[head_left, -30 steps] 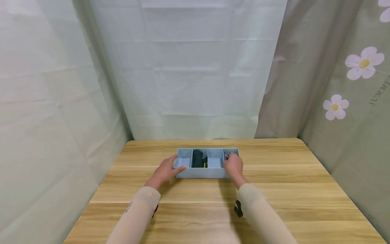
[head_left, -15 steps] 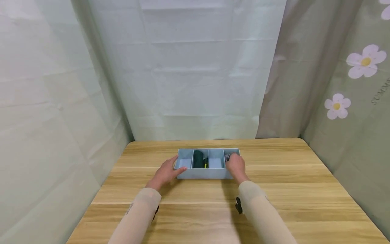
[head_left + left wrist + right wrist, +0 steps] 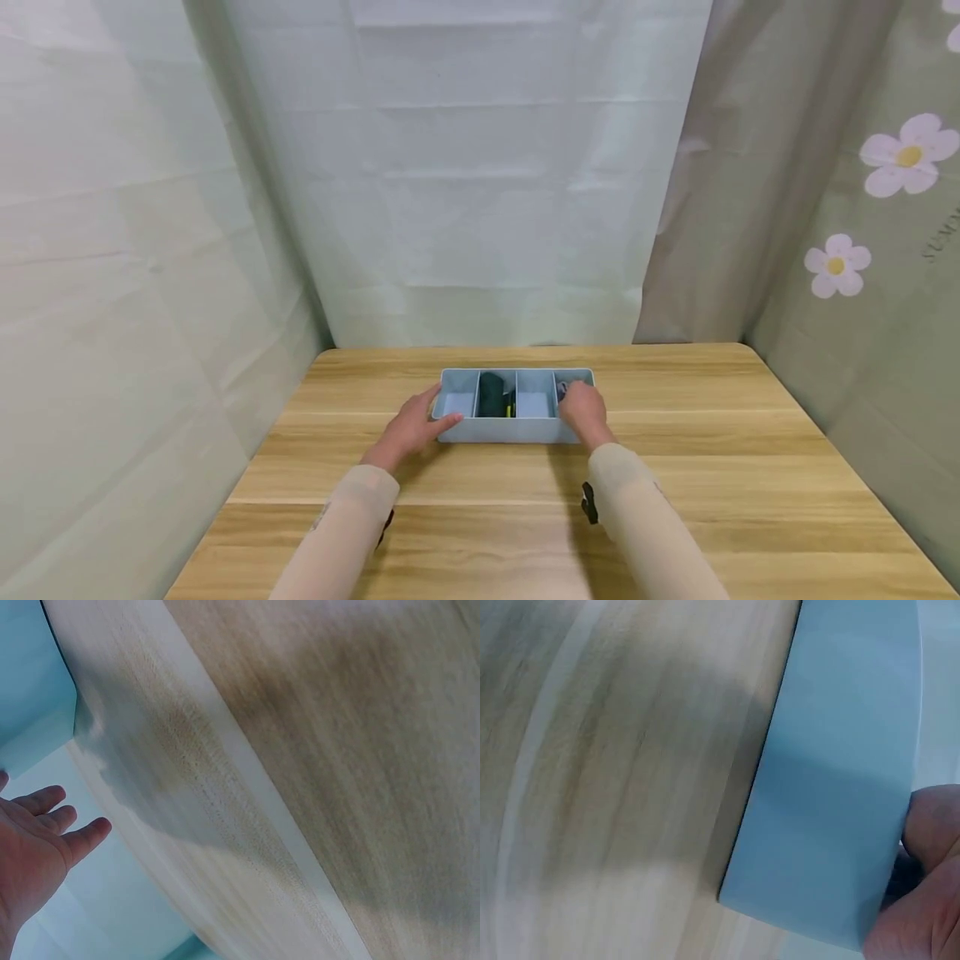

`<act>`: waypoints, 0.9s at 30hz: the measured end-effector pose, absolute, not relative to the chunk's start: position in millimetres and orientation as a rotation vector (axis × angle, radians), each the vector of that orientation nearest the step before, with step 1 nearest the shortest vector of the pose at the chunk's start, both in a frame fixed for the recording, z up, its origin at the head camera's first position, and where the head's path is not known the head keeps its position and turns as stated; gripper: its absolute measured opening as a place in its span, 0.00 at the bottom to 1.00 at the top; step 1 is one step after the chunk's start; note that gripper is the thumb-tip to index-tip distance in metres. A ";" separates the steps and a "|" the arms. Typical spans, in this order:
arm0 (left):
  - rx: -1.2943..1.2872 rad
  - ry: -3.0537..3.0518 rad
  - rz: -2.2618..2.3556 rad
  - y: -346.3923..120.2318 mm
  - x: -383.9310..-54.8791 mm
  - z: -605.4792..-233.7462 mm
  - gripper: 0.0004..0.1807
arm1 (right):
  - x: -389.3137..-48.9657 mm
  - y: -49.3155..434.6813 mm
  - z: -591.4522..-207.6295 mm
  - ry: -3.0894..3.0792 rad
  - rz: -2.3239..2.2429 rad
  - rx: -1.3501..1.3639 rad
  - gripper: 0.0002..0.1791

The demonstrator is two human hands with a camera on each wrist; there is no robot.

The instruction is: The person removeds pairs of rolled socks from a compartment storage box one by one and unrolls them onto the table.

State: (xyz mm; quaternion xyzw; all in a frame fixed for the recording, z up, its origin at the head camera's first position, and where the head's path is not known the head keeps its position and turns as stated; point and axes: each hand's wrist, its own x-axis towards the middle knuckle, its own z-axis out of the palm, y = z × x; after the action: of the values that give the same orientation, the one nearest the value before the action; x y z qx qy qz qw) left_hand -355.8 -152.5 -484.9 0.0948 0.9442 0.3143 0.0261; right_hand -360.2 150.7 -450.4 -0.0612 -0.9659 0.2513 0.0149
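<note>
A small greyish thing [image 3: 562, 388] sits in the rightmost of the four compartments of the pale blue box [image 3: 495, 430], half hidden by my right hand [image 3: 582, 408]; its full shape I can't make out. My right fingers reach down into that compartment, and from the right wrist something dark shows between them, but whether they grip it I cannot tell. I judge the step in hand to be placing or picking at that thing, and the next move seems to call for a straight lift, so my knuckles don't catch the front wall or the divider just beside them. My left hand [image 3: 412, 423] is spread wide at the box's left end, thumb at the front rim, apparently steadying it. In the second compartment from the left lie a dark green thing [image 3: 492, 394] and a thin black-and-yellow thing [image 3: 511, 404]. Around the box the wooden table [image 3: 480, 533] runs broad to left, right and toward me, with less depth behind, before its far edge and the hanging sheet [image 3: 487, 167].
</note>
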 end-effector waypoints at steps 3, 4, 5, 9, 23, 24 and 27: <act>0.289 2.918 0.967 -152.3 -354.8 -485.7 0.50 | -361.1 150.7 -453.5 -2.983 0.807 -0.238 0.08; 0.285 2.917 0.963 -152.2 -354.4 -485.7 0.50 | -361.3 150.6 -455.1 -2.961 0.821 -0.260 0.08; 0.279 2.917 0.959 -152.4 -354.1 -485.7 0.50 | -361.4 150.5 -456.8 -2.934 0.834 -0.275 0.08; 0.273 2.921 0.968 -152.4 -353.6 -484.8 0.50 | -361.6 149.5 -461.3 -2.839 0.882 -0.304 0.07; 0.268 2.908 0.958 -151.7 -353.9 -478.9 0.50 | -354.2 157.5 -458.6 -2.533 1.162 -0.297 0.07; 0.272 2.909 0.953 -152.0 -353.4 -478.7 0.50 | -353.9 158.5 -458.3 -2.524 1.174 -0.298 0.07; 0.284 2.915 0.930 -152.2 -352.6 -477.3 0.50 | -353.3 161.0 -458.2 -2.507 1.213 -0.304 0.06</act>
State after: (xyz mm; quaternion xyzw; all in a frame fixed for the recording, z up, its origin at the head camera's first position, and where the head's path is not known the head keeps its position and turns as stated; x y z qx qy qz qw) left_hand -352.6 -152.2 -477.3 0.0925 0.9480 0.3025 0.0344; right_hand -353.3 161.0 -458.2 -0.1068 -0.8820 0.4267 0.1690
